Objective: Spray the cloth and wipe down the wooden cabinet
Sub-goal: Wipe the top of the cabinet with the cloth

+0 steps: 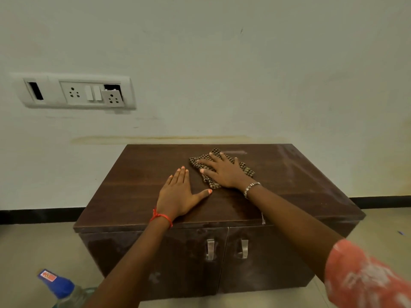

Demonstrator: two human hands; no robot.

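Note:
A low dark wooden cabinet (138,174) with two doors and metal handles stands against the wall. A brown checked cloth (246,168) lies folded on its top, towards the back middle. My right hand (224,172) presses flat on the cloth with fingers spread. My left hand (178,194) rests flat on the bare top just left of the cloth, holding nothing. A spray bottle (60,287) with a blue cap stands on the floor at the lower left, partly cut off by the frame edge.
A white switch and socket panel (75,92) is on the wall at the upper left, with one socket hanging loose. Beige floor tiles surround the cabinet, and a black skirting runs along the wall's foot.

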